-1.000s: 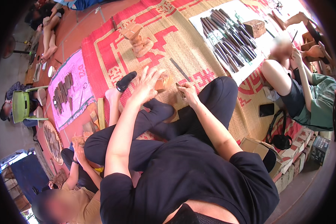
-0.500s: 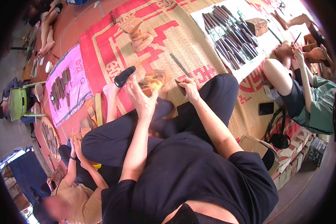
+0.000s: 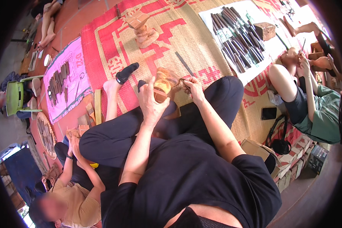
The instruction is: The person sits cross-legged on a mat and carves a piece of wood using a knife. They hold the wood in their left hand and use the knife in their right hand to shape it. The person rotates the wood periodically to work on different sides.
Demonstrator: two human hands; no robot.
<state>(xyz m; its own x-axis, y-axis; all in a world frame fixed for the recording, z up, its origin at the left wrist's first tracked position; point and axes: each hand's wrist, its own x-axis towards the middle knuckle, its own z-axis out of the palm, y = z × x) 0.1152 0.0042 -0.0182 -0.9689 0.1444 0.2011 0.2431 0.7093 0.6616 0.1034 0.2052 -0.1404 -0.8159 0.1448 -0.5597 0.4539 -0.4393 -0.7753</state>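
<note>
My left hand (image 3: 151, 103) is closed round the base of a wooden carving (image 3: 163, 84), pale orange with rounded forms and a squared foot. The carving is tilted above my crossed legs, its carved end pointing away from me. Close by on the right, my right hand (image 3: 195, 90) pinches a small dark strip (image 3: 183, 83) against or just beside the carving. Blur hides what kind of thing the strip is, and whether it touches the wood.
A second wooden carving (image 3: 144, 36) and a flat grey strip (image 3: 184, 64) lie on the woven mat (image 3: 167, 49). Dark-handled tools (image 3: 237, 40) cover a white sheet; more lie on a pink cloth (image 3: 74, 57). People sit on both sides. A phone (image 3: 268, 113) lies right.
My left hand has turned the carving and brought it slightly right and nearer me. The strip in my right hand has moved up toward the carving. The view has shifted a little.
</note>
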